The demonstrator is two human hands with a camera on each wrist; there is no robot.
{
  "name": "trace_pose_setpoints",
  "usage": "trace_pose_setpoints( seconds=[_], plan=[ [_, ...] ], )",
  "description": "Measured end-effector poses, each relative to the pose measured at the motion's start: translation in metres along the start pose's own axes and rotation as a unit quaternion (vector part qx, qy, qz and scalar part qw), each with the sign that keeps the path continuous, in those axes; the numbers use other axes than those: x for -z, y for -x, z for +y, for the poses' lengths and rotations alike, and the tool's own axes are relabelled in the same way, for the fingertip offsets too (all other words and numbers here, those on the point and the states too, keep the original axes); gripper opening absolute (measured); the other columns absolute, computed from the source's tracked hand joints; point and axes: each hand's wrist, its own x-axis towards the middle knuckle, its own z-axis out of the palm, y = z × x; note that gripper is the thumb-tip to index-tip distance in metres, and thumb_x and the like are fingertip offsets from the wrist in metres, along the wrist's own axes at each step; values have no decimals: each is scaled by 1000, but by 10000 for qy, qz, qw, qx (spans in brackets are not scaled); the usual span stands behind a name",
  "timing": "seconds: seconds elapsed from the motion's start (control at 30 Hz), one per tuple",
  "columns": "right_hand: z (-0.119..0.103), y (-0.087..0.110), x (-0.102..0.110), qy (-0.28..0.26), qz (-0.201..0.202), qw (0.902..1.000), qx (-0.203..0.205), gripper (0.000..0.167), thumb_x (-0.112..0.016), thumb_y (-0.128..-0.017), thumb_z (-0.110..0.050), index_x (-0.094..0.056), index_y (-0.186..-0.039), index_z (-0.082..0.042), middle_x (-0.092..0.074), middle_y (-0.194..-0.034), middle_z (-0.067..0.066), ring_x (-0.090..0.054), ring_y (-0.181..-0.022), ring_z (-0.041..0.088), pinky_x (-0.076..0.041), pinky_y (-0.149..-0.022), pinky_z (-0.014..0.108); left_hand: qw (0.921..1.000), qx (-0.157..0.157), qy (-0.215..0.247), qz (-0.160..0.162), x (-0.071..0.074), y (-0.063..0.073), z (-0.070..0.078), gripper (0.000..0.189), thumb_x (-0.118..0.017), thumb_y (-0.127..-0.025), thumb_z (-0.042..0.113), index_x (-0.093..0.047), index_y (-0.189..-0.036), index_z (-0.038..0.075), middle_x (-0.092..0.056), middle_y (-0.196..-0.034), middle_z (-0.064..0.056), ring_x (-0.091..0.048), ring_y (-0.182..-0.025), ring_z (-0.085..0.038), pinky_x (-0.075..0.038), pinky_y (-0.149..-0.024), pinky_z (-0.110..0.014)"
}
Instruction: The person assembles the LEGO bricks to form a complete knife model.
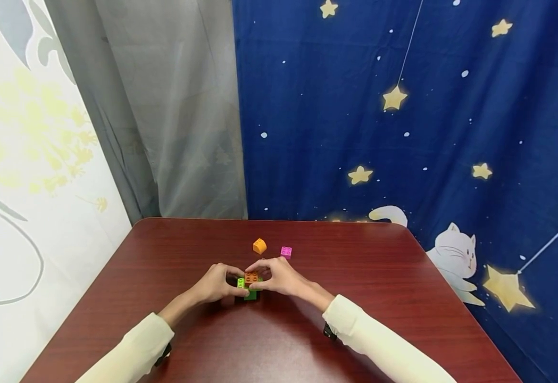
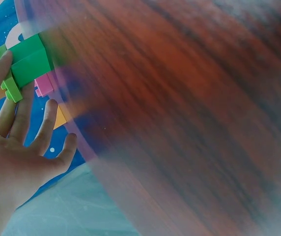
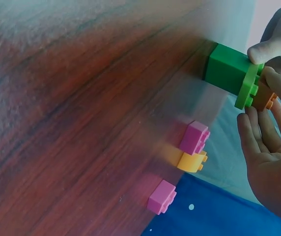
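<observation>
Near the middle of the table, a small stack combines a green block (image 3: 226,69), a lime-green studded plate (image 3: 247,91) on top of it, and a brown-orange toy brick (image 1: 251,277) on the plate. My left hand (image 1: 214,283) grips the stack's left side, thumb and fingers around the lime plate and green block. From the right, my right hand (image 1: 281,276) pinches the brown-orange brick between thumb and fingers. Whether that brick is fully pressed down cannot be seen. Both hands hide parts of the stack.
Beyond the hands lie a yellow-orange curved brick (image 1: 259,246) and a pink brick (image 1: 285,252). The right wrist view shows a second pink brick (image 3: 195,137) beside the yellow-orange one. The dark red table (image 1: 202,340) ends at a starry blue curtain (image 1: 317,133).
</observation>
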Motion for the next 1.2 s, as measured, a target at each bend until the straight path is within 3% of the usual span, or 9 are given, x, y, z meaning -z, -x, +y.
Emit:
trace_pose_setpoints(
  seconds=[0.13,0.53,0.77,1.1,1.2],
  plan=[
    [0,0,-1,-33,0,10000,-52,36,-86,-87,-21,-77,-121,-13,-77,-115,-2,-71,-103,6,-59,-89,29,10000,-10,21,-28,0,0,0,41,-92,-79,36,-79,-108,10,-77,-103,1,-70,-100,-19,-57,-89,-49],
    [1,0,-4,-373,91,9993,9,36,-86,-87,-15,-77,-121,-10,-77,-112,2,-73,-100,10,-61,-86,37,10000,7,-44,-78,2,-1,2,39,-92,-80,35,-79,-108,12,-77,-103,4,-69,-98,-14,-58,-88,-43],
    [6,-1,-6,-185,170,9995,-166,38,-89,-84,-23,-78,-120,-16,-78,-110,-3,-71,-98,2,-60,-87,31,10000,-25,-10,-73,0,0,2,40,-92,-80,34,-79,-109,9,-77,-104,1,-70,-100,-19,-58,-89,-48],
    [15,7,-19,-576,362,9977,28,39,-87,-87,-23,-75,-123,-15,-77,-112,2,-72,-93,6,-61,-83,35,9998,-116,-55,-157,2,3,2,45,-91,-81,36,-78,-113,7,-77,-106,-1,-69,-101,-20,-57,-90,-50],
    [16,7,-20,-468,474,9976,172,39,-87,-87,-25,-75,-123,-16,-77,-112,0,-72,-93,8,-61,-82,35,9998,-125,-29,-166,4,4,2,47,-90,-82,38,-77,-114,7,-77,-108,-2,-70,-103,-21,-57,-91,-50]
  ],
)
